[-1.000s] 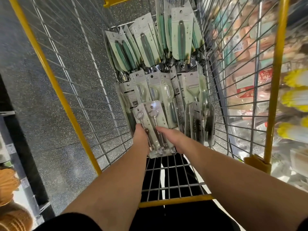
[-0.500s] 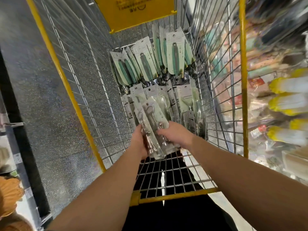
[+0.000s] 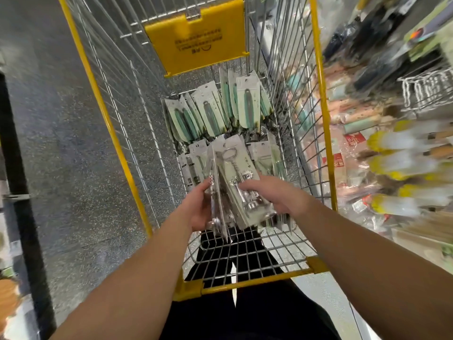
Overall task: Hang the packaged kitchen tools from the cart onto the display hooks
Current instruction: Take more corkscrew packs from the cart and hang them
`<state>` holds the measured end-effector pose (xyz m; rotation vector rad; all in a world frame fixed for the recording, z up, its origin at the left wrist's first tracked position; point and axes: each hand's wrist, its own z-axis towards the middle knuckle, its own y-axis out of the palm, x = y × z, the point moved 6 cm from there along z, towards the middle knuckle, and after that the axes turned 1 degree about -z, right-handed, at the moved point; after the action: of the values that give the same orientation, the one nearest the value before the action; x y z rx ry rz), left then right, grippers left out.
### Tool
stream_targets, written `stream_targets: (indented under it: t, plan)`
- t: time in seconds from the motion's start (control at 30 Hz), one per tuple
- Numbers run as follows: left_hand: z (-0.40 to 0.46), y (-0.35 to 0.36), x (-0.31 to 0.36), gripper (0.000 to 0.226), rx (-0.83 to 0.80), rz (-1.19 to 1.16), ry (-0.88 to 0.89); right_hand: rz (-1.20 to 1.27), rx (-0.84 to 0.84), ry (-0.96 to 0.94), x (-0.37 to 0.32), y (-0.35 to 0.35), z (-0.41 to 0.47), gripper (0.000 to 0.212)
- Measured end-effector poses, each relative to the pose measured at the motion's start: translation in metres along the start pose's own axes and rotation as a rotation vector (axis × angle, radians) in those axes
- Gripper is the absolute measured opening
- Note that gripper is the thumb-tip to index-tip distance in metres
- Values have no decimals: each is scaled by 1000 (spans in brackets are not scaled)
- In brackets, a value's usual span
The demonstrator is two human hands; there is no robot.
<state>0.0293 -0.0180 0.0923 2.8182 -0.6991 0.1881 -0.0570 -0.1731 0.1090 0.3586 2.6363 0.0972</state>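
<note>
Both hands hold one stack of packaged corkscrews (image 3: 235, 182) above the near end of the cart (image 3: 321, 119). On one side, the left hand (image 3: 199, 207) cups the stack's left edge, with its thumb lying along the packs. On the other side, the right hand (image 3: 277, 192) grips the right edge, its fingers curled over the front pack. That front pack is clear plastic on a pale card, and a shiny metal corkscrew with a ring at the top shows through it. The stack is tilted, with its top end pointing away from the person.

Just behind the stack, more packs stand on end in the cart. The nearest row (image 3: 193, 163) has pale cards, and what is inside them is hard to tell. Farther back is a row of green-handled tools (image 3: 208, 116) on light green cards, fanned out against the far end.

The cart is made of silver wire with yellow bars at its corners and rim. A yellow sign (image 3: 196, 38) with dark print hangs at the far end. Dark trousers show through the wire at the near end.

On the right are store shelves (image 3: 392, 143) full of goods, all blurred; some yellow and white things can be made out there. Under the cart and to its left is a grey speckled floor (image 3: 61, 143).
</note>
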Motion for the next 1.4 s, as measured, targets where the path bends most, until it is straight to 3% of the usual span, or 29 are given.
stream_targets:
  t: [0.1,0.2,0.3,0.47,0.6,0.7,0.77,0.87,0.97,1.0,1.07,1.1,1.17,1.27,1.4]
  plan:
    - [-15,13,9,53,-33,35,28,70,-21,1,-13,-1,-19,35]
    - [-30,23,18,54,-53,47,65,116,25,-12,-19,-9,-38,60]
    - [-43,30,25,51,-53,4,120,206,37,-29,-28,-17,-56,45]
    - [-69,53,33,58,-101,-50,172,182,139,-103,-40,-29,-82,71]
    - [-91,66,41,61,-99,-108,236,115,238,-244,-62,-34,-121,45]
    - [-107,74,44,54,-134,-146,215,150,299,-327,-67,-33,-147,62]
    - [-119,79,43,64,-162,-170,168,174,346,-369,-66,-32,-159,78]
    - [-145,84,48,67,-147,-41,246,205,427,-431,-63,-21,-185,71]
    - [-168,85,43,45,-169,122,376,195,487,-477,-55,3,-215,59]
    - [-173,85,41,48,-181,177,400,213,505,-497,-51,11,-223,49]
    - [-182,80,30,84,-229,216,351,234,522,-545,-40,33,-241,17]
    - [-183,78,27,99,-257,216,329,231,528,-561,-37,41,-248,13]
    - [-195,73,17,107,-317,223,313,268,532,-581,-26,60,-262,15]
    - [-223,68,-1,94,-410,259,330,344,551,-590,-10,88,-280,13]
    - [-256,68,-23,77,-463,313,402,119,738,-566,4,114,-324,33]
